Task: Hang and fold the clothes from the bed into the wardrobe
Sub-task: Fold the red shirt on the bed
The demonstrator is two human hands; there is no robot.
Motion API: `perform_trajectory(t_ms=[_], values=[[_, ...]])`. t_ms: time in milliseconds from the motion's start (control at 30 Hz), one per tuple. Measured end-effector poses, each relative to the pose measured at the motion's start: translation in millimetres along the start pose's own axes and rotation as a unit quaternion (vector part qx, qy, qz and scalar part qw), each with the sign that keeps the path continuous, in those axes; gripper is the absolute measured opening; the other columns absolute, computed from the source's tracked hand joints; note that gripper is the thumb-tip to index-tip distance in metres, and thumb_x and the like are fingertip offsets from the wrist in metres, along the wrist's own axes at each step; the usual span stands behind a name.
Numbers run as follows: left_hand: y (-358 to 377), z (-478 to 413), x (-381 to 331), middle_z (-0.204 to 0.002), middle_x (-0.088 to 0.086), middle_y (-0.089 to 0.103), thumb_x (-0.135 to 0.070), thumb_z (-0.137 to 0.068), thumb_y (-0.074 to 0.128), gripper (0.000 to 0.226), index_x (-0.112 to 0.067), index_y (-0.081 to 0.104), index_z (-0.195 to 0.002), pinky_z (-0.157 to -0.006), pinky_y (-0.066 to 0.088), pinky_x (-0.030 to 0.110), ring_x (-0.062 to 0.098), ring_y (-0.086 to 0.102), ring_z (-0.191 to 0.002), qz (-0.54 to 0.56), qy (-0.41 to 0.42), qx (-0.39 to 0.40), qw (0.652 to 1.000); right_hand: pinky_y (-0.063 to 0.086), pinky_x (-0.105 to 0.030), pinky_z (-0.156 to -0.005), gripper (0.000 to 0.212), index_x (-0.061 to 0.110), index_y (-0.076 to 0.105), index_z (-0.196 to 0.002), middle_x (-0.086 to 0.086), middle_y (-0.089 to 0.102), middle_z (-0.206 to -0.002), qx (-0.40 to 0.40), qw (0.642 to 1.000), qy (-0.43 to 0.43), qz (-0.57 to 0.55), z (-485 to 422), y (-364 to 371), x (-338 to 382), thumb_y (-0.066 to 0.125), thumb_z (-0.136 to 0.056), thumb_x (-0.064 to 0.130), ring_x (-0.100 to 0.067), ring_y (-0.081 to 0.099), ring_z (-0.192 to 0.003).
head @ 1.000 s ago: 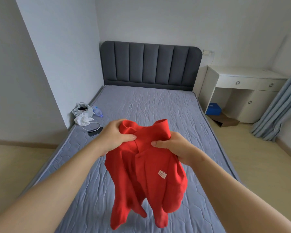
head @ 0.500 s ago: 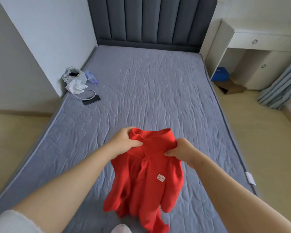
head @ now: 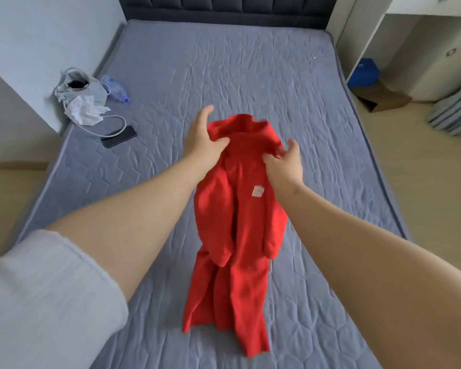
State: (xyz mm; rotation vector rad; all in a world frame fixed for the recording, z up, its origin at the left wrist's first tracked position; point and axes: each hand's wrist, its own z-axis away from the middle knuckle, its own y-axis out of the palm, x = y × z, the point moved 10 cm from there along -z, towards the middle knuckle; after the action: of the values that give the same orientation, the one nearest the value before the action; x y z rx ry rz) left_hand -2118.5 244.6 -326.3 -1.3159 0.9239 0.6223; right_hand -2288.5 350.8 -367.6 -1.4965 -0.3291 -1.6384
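Observation:
A red collared garment [head: 240, 222] with a small white label lies lengthwise on the grey quilted bed [head: 317, 107], its lower end toward me and its sleeves bunched along the body. My left hand [head: 201, 139] is at the left side of the collar, the thumb laid over the fabric and pinching it, the other fingers straight. My right hand [head: 285, 163] is at the right shoulder, fingertips touching the cloth and thumb lifted clear of it. The collar is slightly raised off the mattress. No wardrobe is in view.
At the bed's left edge lie a crumpled bag with tissues [head: 81, 99], a plastic bottle [head: 117, 90], and a black phone [head: 119, 136] on a white cable. A white desk [head: 421, 49], a blue box [head: 363, 73], a cardboard box [head: 383, 98] and a curtain [head: 455, 110] stand right.
The garment went from hanging in both hands to lying stretched on the mattress. My right thumb has come off the collar. My view has tipped downward.

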Motion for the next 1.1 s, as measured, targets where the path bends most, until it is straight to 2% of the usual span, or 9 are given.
perform_trajectory(t_ms=[33,100,167,233,467,633,767,933,1100], values=[[10,-4,7,-0.148,0.003,0.033,-0.007,-0.083,0.064,0.074,-0.023,0.027,-0.144,-0.106,0.032,0.028,0.017,0.035,-0.132,0.026,-0.013,0.019,0.999,0.047,-0.018,-0.076,0.070,0.019,0.020,-0.147,0.000,0.050,-0.118,0.023,0.999,0.000,-0.037,-3,9,-3,0.052,-0.086,0.009,-0.014,0.061,-0.089],[33,0,32,-0.154,0.003,0.020,-0.004,-0.083,0.063,0.085,-0.022,0.012,-0.149,-0.112,0.026,0.032,0.016,0.024,-0.139,0.012,-0.032,0.067,0.997,0.047,-0.024,-0.094,0.081,0.019,0.005,-0.150,-0.002,0.037,-0.140,0.068,0.997,-0.004,-0.046,-5,27,-22,0.052,-0.086,0.004,-0.019,0.055,-0.113],[59,16,67,-0.153,0.005,0.023,-0.003,-0.084,0.061,0.080,-0.020,0.016,-0.148,-0.112,0.025,0.031,0.019,0.026,-0.139,-0.022,-0.050,0.115,0.992,0.031,-0.038,-0.111,0.082,0.017,0.005,-0.150,-0.006,0.025,-0.152,0.098,0.995,0.010,-0.022,0,40,-58,0.051,-0.085,-0.001,-0.023,0.035,-0.136],[81,39,106,-0.149,0.009,0.031,-0.001,-0.085,0.060,0.072,-0.017,0.024,-0.146,-0.111,0.028,0.033,0.024,0.033,-0.135,-0.038,-0.073,0.149,0.985,0.024,-0.040,-0.115,0.080,0.016,0.009,-0.150,-0.007,0.023,-0.154,0.127,0.991,0.046,-0.011,9,50,-106,0.050,-0.084,-0.004,-0.024,0.028,-0.139],[151,139,241,-0.134,0.014,0.049,0.001,-0.083,0.059,0.054,-0.012,0.044,-0.133,-0.104,0.037,0.036,0.027,0.048,-0.122,-0.073,-0.172,0.230,0.955,0.022,-0.034,-0.115,0.072,0.012,0.019,-0.148,-0.005,0.022,-0.154,0.200,0.965,0.131,0.109,65,66,-269,0.052,-0.086,0.001,-0.018,0.022,-0.141],[186,215,321,-0.130,0.007,0.053,-0.007,-0.085,0.060,0.043,-0.015,0.052,-0.127,-0.093,0.031,0.020,0.021,0.050,-0.118,-0.153,-0.188,0.279,0.929,0.035,-0.035,-0.107,0.070,0.018,0.025,-0.146,-0.005,0.035,-0.146,0.211,0.938,0.230,0.150,111,67,-389,0.057,-0.084,0.012,-0.023,0.042,-0.130],[186,256,378,-0.135,0.002,0.045,-0.013,-0.085,0.060,0.038,-0.019,0.056,-0.122,-0.100,0.034,0.029,0.022,0.044,-0.121,-0.232,-0.225,0.242,0.915,0.040,-0.035,-0.102,0.064,0.016,0.034,-0.141,-0.010,0.046,-0.137,0.195,0.928,0.286,0.141,137,64,-454,0.063,-0.084,0.017,-0.022,0.049,-0.120],[198,290,418,-0.152,-0.001,0.018,-0.027,-0.079,0.068,0.074,-0.025,0.029,-0.142,-0.105,0.030,0.038,0.023,0.023,-0.137,-0.348,-0.221,0.300,0.860,0.031,-0.035,-0.109,0.105,0.021,0.006,-0.150,0.001,0.018,-0.153,0.261,0.912,0.222,0.227,155,74,-477,0.076,-0.071,0.031,-0.019,0.028,-0.138],[192,278,416,-0.141,-0.002,0.035,-0.031,-0.083,0.063,0.069,-0.029,0.028,-0.142,-0.093,0.035,0.038,0.024,0.040,-0.121,-0.495,-0.104,0.227,0.832,0.033,-0.038,-0.102,0.092,0.033,-0.003,-0.148,0.004,0.011,-0.155,0.278,0.840,0.063,0.461,159,75,-474,0.058,-0.082,0.014,-0.023,0.028,-0.134]])
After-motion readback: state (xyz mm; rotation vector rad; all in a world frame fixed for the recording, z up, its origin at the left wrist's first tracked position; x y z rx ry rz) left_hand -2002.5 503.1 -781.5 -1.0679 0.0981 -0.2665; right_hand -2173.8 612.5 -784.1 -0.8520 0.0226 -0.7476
